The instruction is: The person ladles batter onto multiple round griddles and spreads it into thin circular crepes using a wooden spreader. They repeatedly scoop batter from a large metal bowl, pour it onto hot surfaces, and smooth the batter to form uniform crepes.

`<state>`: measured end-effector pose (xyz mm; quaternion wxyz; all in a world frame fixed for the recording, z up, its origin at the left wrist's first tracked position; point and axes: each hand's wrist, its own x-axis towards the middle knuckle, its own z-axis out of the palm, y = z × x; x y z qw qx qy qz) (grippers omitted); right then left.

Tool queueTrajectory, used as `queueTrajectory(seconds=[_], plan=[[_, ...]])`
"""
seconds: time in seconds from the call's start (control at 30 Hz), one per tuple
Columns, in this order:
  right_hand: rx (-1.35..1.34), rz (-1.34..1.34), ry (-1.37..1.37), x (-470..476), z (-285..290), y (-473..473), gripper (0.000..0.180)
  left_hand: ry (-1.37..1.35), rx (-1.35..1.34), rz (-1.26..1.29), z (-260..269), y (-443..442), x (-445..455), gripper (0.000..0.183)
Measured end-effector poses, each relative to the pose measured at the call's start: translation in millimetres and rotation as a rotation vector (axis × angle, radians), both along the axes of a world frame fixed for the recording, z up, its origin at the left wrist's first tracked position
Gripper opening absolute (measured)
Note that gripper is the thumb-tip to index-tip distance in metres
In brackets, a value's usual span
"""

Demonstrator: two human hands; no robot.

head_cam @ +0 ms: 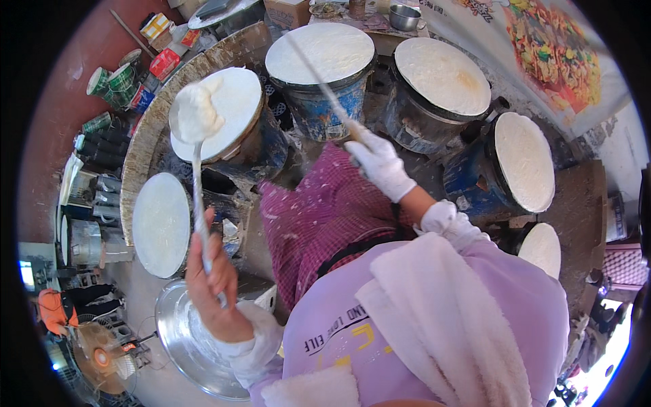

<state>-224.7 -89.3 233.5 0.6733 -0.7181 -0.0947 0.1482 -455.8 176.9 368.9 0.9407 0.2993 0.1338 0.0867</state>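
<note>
My bare left hand (214,295) grips the handle of a long metal ladle (198,203). A thick mass of white batter or dough (198,114) fills the ladle's bowl and bulges over its edge. The bowl appears over a round griddle (234,102) covered with a thin white layer; whether they touch I cannot tell. In a white glove, my right hand (379,163) holds a long, thin tool (325,89), perhaps a spatula, by its wooden grip. Its blurred blade crosses in front of another white-coated griddle (330,53) on a blue drum stove (325,109).
More white-coated griddles curve around me: one at left (161,224), others at right (442,76), (524,163), (540,252). A large metal basin (178,346) sits low at left, near a fan (101,358). A person in orange (53,310) is farther off. A curved wall (140,168) borders the stoves.
</note>
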Motion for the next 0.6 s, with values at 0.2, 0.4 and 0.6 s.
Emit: queueTrajectory(seconds=[0.2, 0.4, 0.6], plan=[[0.001, -0.164, -0.009, -4, -9, -40, 0.054, 0.271, -0.075, -0.153, -14, -18, 89, 0.028], [0.039, -0.284, 0.124, -31, -3, -61, 0.054, 0.375, -0.030, -0.333, -22, -43, 130, 0.030], [0.108, -0.200, 0.387, -36, 31, -64, 0.040, 0.438, -0.206, -0.560, -68, -31, 194, 0.035]])
